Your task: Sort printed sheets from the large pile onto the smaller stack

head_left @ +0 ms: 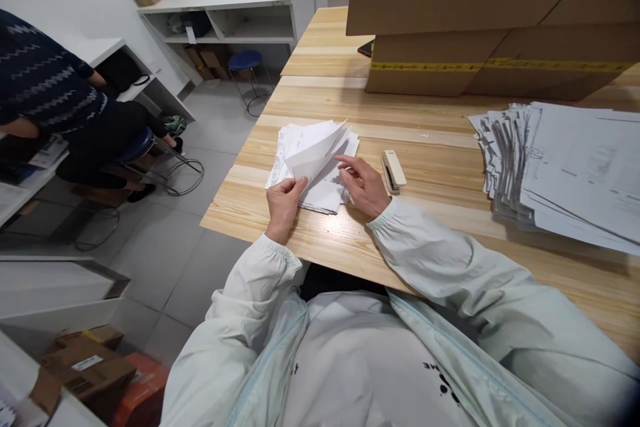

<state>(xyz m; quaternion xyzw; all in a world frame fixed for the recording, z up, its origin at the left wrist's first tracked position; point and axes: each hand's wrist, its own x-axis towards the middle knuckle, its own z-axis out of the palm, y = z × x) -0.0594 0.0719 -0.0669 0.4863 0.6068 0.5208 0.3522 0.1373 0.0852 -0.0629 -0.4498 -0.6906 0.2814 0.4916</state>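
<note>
A small pile of printed paper sheets [320, 197] lies near the table's left corner, its upper sheets lifted and curled over. My left hand [285, 205] pinches the near left edge of the lifted sheets [314, 150] between thumb and fingers. Over the pile's right side is my right hand [364, 185], index finger stretched toward the raised edge and the other fingers loosely bent; it grips nothing that I can see. Just right of that hand, a cream stapler [393, 172] rests on the wooden table [425, 177].
At the right lies a thick, uneven stack of papers [580, 173]. Large cardboard boxes [480, 13] stand at the back, with a dark phone-like object [367, 48] beside them. A person [55, 93] sits on a stool at the left. A blue stool [245, 60] stands beyond the table.
</note>
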